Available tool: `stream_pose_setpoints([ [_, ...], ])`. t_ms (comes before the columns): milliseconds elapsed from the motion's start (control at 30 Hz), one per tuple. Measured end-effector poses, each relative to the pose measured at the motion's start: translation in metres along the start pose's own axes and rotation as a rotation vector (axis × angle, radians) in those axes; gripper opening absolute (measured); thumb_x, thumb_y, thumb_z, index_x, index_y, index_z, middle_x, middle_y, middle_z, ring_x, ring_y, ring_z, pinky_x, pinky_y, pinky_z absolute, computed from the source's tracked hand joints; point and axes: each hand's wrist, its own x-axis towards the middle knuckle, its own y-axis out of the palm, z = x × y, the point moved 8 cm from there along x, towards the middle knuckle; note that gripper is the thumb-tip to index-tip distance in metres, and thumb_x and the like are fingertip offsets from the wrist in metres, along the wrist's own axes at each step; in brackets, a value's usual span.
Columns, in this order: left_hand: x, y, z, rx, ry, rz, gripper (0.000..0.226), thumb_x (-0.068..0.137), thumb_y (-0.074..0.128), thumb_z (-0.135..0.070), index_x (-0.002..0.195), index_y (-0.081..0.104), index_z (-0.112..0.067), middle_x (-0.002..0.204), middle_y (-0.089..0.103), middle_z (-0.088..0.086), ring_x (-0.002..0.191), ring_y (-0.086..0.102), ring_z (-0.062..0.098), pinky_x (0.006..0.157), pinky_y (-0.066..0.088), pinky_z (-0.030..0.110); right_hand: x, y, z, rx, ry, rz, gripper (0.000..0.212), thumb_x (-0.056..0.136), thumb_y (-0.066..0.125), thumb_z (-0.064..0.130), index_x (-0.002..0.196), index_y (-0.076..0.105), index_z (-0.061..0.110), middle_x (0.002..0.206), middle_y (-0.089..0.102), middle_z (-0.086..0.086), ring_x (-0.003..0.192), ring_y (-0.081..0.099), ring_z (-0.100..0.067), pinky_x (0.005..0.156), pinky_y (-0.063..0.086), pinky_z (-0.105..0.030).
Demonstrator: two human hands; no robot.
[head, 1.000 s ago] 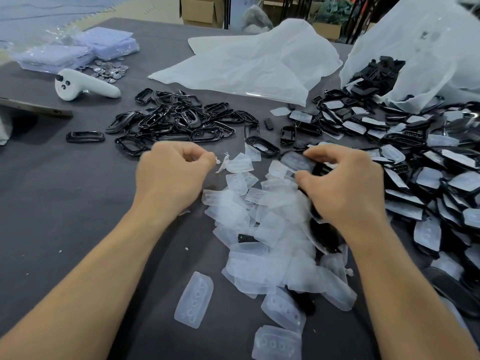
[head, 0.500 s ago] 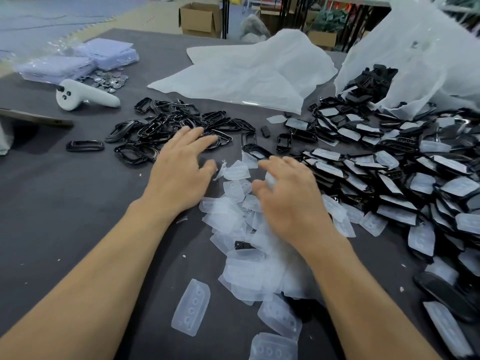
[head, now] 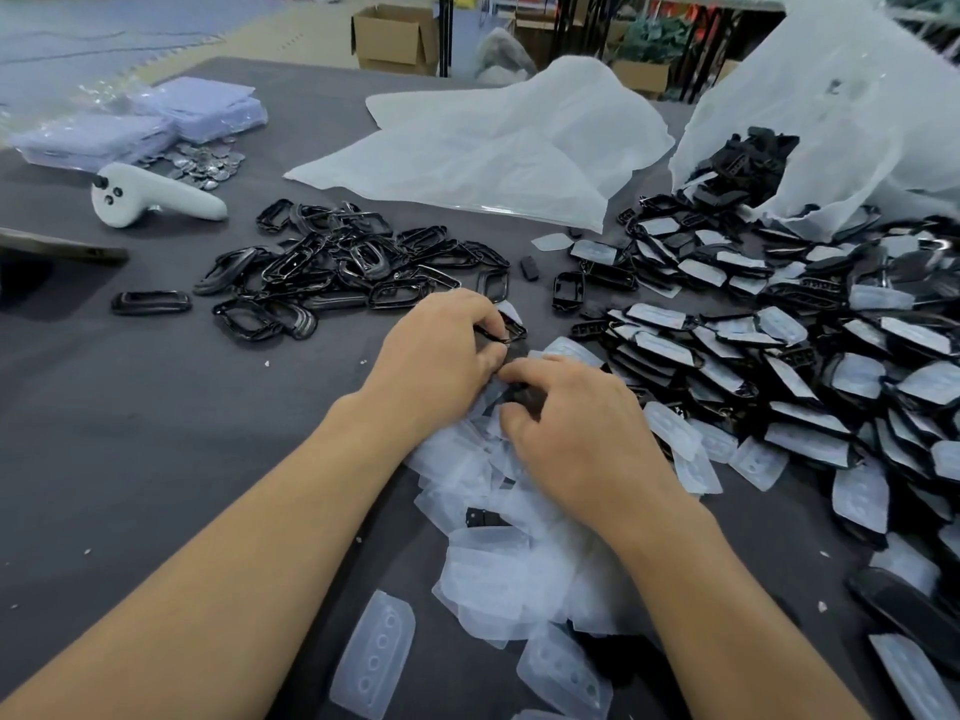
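Note:
My left hand [head: 441, 350] is curled at the table's middle and pinches a black plastic frame [head: 513, 330] at its fingertips. Touching it on the right, my right hand [head: 582, 428] has its fingers curled round a small black part [head: 525, 396]; most of that part is hidden. Both hands sit over the far end of a heap of clear silicone button pads [head: 498, 569]. A pile of empty black frames [head: 337, 267] lies just beyond my left hand. A big spread of black shells with clear pads on them [head: 779, 356] fills the right side.
The dark grey table [head: 156, 433] carries a white controller [head: 150, 200], small metal pieces [head: 205, 161] and lilac packets [head: 156, 119] at the far left. A flat white bag [head: 493, 148] and an open bag spilling black parts [head: 831, 122] lie at the back.
Half a second ago both hands lay flat and apart over the pads. Now their fingers are curled and the hands have come together, each holding a black piece.

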Motion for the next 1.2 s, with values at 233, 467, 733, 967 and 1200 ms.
stream_pose_setpoints([
  [233,-0.02,-0.041,0.01,-0.356,-0.181,-0.378,0.01,0.095,0.061,-0.028,0.085,0.061,-0.031,0.1,0.067,-0.02,0.092,0.061,0.003,0.083,0.048,0.023,-0.003,-0.002,-0.003,0.099,0.015,-0.014,0.02,0.092,0.064,0.032,0.109,0.073,0.033,0.103,0.067,0.011,0.098,0.06,-0.012,0.094,0.049,-0.033],
  [467,-0.052,-0.073,0.015,-0.612,-0.301,-0.591,0.014,0.087,0.052,-0.036,0.074,0.05,-0.029,0.079,0.067,0.001,0.082,0.069,0.024,0.062,0.062,0.056,-0.004,-0.031,-0.017,0.407,0.095,-0.274,0.018,0.096,0.064,0.025,0.104,0.078,0.032,0.08,0.068,0.029,0.071,0.058,0.007,0.073,0.046,-0.015],
  [733,-0.087,-0.091,-0.007,-0.271,-0.27,-0.562,0.013,0.082,0.053,-0.03,0.078,0.041,-0.024,0.065,0.058,-0.004,0.052,0.048,0.014,0.053,0.044,0.038,-0.012,-0.079,-0.047,0.231,0.21,-0.303,0.026,0.086,0.058,0.017,0.077,0.077,0.032,0.064,0.07,0.013,0.054,0.062,-0.007,0.054,0.048,-0.024],
  [967,-0.105,-0.065,-0.03,-0.115,-0.277,-0.377,0.021,0.082,0.059,-0.031,0.069,0.049,-0.018,0.06,0.052,-0.004,0.061,0.047,0.018,0.059,0.038,0.035,-0.017,-0.067,-0.034,-0.058,0.189,0.061,0.008,0.077,0.079,0.033,0.07,0.074,0.032,0.068,0.07,0.014,0.073,0.066,-0.005,0.069,0.055,-0.028],
  [1200,-0.112,-0.071,-0.008,-0.11,-0.383,-0.348,0.015,0.077,0.053,-0.033,0.069,0.056,-0.02,0.062,0.059,-0.005,0.065,0.054,0.01,0.062,0.04,0.028,-0.046,-0.015,0.046,0.061,-0.087,0.34,0.008,0.075,0.083,0.029,0.072,0.077,0.032,0.06,0.063,0.013,0.055,0.057,-0.003,0.049,0.038,-0.012],
])
